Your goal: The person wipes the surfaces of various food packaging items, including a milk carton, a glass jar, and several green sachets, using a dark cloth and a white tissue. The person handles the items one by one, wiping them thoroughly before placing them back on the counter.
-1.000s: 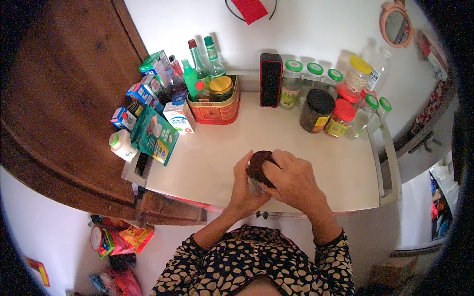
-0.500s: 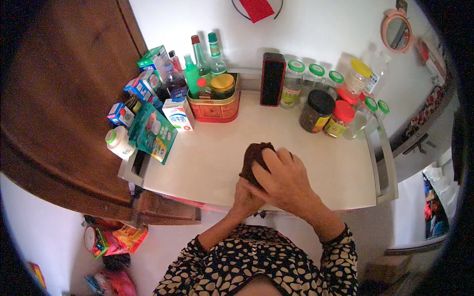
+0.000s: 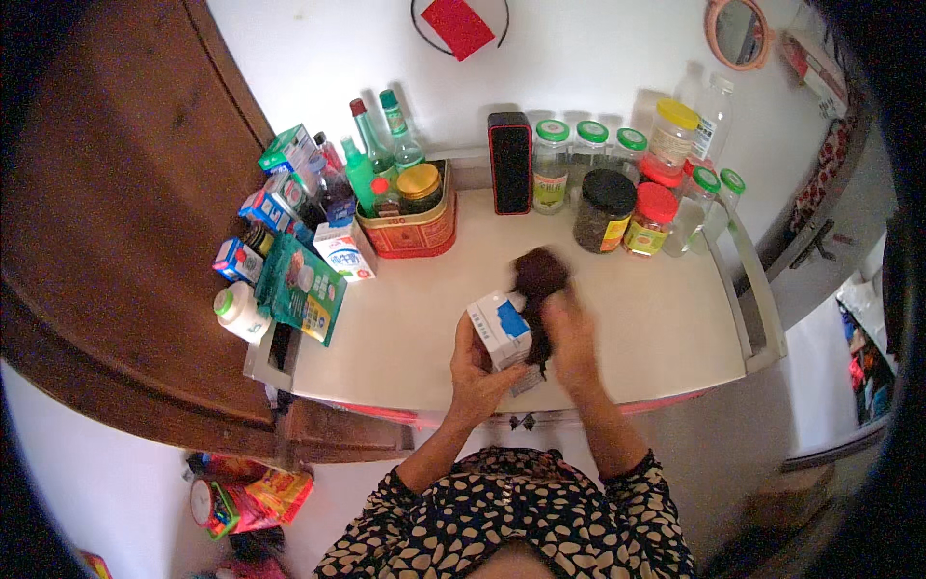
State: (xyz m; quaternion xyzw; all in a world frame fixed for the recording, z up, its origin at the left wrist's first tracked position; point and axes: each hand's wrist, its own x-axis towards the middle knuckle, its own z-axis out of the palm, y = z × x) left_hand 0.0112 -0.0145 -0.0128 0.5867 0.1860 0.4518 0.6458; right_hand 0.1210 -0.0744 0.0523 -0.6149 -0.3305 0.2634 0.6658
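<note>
My left hand [image 3: 475, 381] is wrapped round a small white box [image 3: 490, 326] with a blue patch, tilted above the tabletop near its front edge. Against the box's right side, my right hand [image 3: 573, 338] holds a dark brown cloth [image 3: 540, 274]; hand and cloth are blurred by motion. Part of the box lies hidden behind the cloth and my fingers. Both hands are over the pale tabletop [image 3: 405, 343].
At the back left, a red tin [image 3: 410, 232] holds several bottles, beside a white carton [image 3: 344, 251] and a green pouch [image 3: 301, 289]. A black speaker [image 3: 510, 164] and several jars [image 3: 606, 212] line the back right. Metal handles [image 3: 757, 333] edge the table.
The white box, earlier covered by the cloth and my hands, now shows in my left hand. My right hand has moved to the box's right side with the cloth. The view has shifted.
</note>
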